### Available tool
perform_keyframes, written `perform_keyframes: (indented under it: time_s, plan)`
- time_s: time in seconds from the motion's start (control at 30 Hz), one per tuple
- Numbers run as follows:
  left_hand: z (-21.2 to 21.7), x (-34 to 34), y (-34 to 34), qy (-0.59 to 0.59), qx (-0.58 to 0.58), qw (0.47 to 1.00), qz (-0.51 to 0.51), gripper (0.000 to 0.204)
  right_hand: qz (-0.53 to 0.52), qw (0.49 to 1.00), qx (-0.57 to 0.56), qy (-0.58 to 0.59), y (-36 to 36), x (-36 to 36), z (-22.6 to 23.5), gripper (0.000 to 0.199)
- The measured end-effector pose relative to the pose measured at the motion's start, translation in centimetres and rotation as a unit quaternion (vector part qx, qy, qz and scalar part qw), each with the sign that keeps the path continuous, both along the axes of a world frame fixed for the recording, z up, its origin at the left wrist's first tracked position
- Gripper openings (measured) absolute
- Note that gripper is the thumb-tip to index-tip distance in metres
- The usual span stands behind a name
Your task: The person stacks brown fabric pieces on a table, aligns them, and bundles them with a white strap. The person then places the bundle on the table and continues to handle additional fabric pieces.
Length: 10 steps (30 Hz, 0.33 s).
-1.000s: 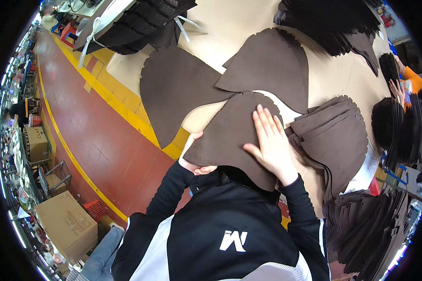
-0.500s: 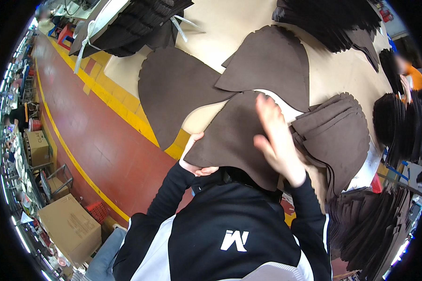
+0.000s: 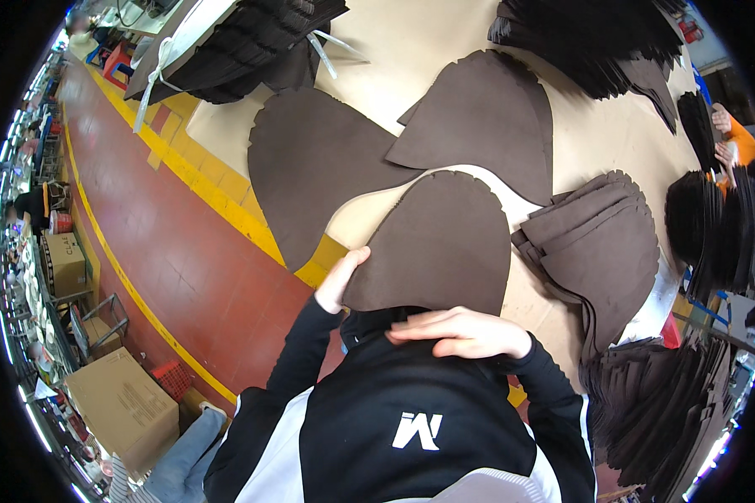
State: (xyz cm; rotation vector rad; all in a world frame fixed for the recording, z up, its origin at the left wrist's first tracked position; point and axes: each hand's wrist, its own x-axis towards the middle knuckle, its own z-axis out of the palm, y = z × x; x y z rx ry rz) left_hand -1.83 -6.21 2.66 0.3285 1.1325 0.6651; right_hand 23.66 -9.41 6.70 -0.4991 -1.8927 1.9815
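In front of me is a dark brown cut panel (image 3: 436, 239) with a rounded, notched far edge; its material could be leather or suede-like sheet. My left hand (image 3: 341, 281) grips its left near corner, thumb on top. Just below the near edge, close to my torso, my right hand (image 3: 466, 333) is stretched flat with slightly blurred fingers; whether it touches the panel I cannot tell. Beyond lie a matching panel (image 3: 315, 159) at the left and a small overlapping stack (image 3: 486, 117) at the centre. Several more panels (image 3: 612, 226) overlap to the right.
Tied dark pieces (image 3: 252, 50) lie at the far left of the pale table (image 3: 377, 50), and a thick pile (image 3: 583, 42) at the far right. More pieces (image 3: 663, 411) hang at the near right. Cardboard box (image 3: 126, 411) stands left on the floor. A person in orange (image 3: 740, 141) works at right.
My right hand has swept from above the panel down to its near edge, toward my torso. The held panel has shifted and turned, its rounded edge now facing away from me.
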Motion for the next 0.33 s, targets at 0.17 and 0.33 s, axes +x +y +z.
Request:
perform_keyframes:
  time_s: [0.17, 0.33]
  plan:
    - [3.6, -1.6, 1.1, 0.361, 0.292, 0.860, -0.211, 0.056, -0.394, 0.917, 0.045, 0.052, -1.3, 4.1, 1.0, 0.042]
    - [2.5, -2.0, 2.0, 0.380, 0.278, 0.841, -0.267, 0.060, -0.569, 0.821, -0.017, 0.042, -2.0, 6.9, 1.8, 0.042]
